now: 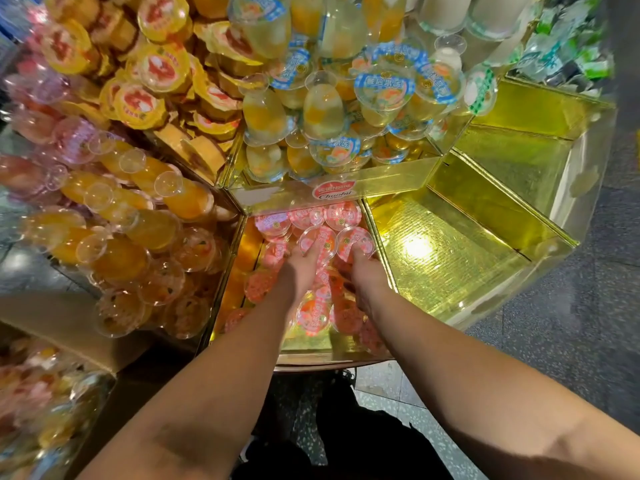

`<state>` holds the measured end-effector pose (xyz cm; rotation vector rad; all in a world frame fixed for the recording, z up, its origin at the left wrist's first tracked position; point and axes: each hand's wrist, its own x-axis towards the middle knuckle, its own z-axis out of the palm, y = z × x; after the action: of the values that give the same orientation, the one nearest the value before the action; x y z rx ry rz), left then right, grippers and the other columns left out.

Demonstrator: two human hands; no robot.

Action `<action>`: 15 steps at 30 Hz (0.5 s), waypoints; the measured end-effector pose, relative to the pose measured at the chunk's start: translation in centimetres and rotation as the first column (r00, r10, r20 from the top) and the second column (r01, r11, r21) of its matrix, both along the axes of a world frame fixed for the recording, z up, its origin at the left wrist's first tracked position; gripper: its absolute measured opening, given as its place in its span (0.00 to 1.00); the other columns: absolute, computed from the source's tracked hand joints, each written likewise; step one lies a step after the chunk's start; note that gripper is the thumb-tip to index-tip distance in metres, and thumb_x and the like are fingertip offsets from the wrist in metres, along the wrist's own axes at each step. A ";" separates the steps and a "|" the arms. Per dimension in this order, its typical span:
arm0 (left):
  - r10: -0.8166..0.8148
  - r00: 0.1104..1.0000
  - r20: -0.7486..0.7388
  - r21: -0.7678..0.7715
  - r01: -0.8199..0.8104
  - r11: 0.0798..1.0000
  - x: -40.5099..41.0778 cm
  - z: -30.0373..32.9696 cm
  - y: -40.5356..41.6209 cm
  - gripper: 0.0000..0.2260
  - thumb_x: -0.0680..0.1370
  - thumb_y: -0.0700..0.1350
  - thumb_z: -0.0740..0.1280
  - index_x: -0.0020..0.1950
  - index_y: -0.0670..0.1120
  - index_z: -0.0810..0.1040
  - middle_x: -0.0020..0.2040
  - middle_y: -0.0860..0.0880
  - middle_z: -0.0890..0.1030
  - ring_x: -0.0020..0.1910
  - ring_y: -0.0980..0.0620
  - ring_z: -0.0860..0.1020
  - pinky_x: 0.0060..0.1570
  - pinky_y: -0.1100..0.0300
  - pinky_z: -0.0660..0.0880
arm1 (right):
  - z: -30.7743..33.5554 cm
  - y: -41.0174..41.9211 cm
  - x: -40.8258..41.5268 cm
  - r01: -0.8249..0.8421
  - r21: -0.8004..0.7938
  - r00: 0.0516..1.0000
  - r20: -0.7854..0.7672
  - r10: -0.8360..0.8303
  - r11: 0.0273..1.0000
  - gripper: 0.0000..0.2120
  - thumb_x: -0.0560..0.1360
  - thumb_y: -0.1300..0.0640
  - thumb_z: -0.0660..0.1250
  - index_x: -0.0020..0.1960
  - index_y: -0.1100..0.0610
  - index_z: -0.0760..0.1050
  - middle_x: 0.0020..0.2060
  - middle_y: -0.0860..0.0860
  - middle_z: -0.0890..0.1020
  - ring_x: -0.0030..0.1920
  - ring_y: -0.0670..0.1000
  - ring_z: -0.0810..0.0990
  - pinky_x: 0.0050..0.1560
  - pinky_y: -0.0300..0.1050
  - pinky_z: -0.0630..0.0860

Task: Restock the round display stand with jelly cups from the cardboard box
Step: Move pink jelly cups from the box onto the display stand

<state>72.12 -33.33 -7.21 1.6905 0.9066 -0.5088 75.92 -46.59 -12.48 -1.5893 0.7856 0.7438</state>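
Pink-lidded jelly cups (341, 216) lie heaped in one wedge-shaped compartment (239, 271) on the lower tier of a round, gold-lined display stand (519, 174), directly in front of the person. Both bare forearms reach down into this compartment side by side. The left hand (301, 271) rests among the cups with its fingers stretched forward, the fingertips touching a pink cup (317, 239) near the back of the pile. The right hand (365, 271) lies just beside it, fingers pointing at another pink cup (356, 239); whether either hand actually grips a cup cannot be told, because the fingers are partly buried among the cups.

A clear plastic front panel with a red and white brand label (334, 192) stands just behind the pink cups and closes off the tier above, which is filled with blue-lidded cups of pale jelly and orange fruit (384, 88). To the right of the pink compartment, two wedge compartments (450, 244) show only their shiny gold lining. To the left, a compartment overflows with orange jelly cups (138, 216) lying on their sides, and above those sits a mound of yellow-lidded cups (138, 105). At the lower left edge is the brown cardboard box (69, 320), with blurred cups (38, 403) beside it. Speckled grey floor (571, 341) shows below the stand.
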 end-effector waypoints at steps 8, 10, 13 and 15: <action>0.026 0.997 0.068 -0.007 -0.026 1.000 -1.8 2.0 0.8 0.32 0.79 0.65 0.58 0.78 0.49 0.60 0.71 0.47 0.72 0.51 0.51 0.79 0.54 0.51 0.79 | 8.1 -0.3 -1.7 -0.071 0.081 0.995 -0.062 0.076 0.994 0.16 0.80 0.41 0.61 0.53 0.54 0.72 0.42 0.53 0.79 0.46 0.54 0.79 0.51 0.50 0.79; 0.032 0.996 0.087 -0.044 -0.028 0.999 -2.9 3.0 1.5 0.27 0.81 0.61 0.58 0.75 0.48 0.65 0.65 0.48 0.77 0.50 0.50 0.79 0.50 0.54 0.79 | 9.0 -0.8 -2.2 -0.105 0.061 0.994 -0.036 0.107 0.993 0.18 0.80 0.41 0.62 0.57 0.56 0.72 0.47 0.55 0.79 0.47 0.54 0.79 0.39 0.46 0.76; -0.013 0.989 0.150 -0.036 0.018 0.999 -5.8 5.4 3.0 0.13 0.82 0.56 0.59 0.64 0.52 0.71 0.51 0.53 0.78 0.45 0.50 0.78 0.42 0.58 0.75 | 10.9 -1.0 -3.7 -0.178 -0.035 0.981 0.066 0.180 0.983 0.22 0.79 0.43 0.64 0.61 0.61 0.74 0.50 0.57 0.78 0.47 0.54 0.79 0.44 0.47 0.78; -0.038 0.981 0.189 -0.011 0.041 0.999 -8.5 6.7 4.7 0.08 0.82 0.53 0.60 0.59 0.53 0.73 0.49 0.56 0.77 0.43 0.52 0.78 0.42 0.58 0.73 | 12.0 -0.5 -5.2 -0.276 -0.161 0.944 0.142 0.299 0.948 0.24 0.74 0.42 0.67 0.59 0.59 0.74 0.51 0.56 0.80 0.49 0.56 0.80 0.52 0.52 0.79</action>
<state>63.61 -28.65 -0.49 1.7143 0.7314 -0.3730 70.75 -47.06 -0.50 -1.8927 0.4970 0.7654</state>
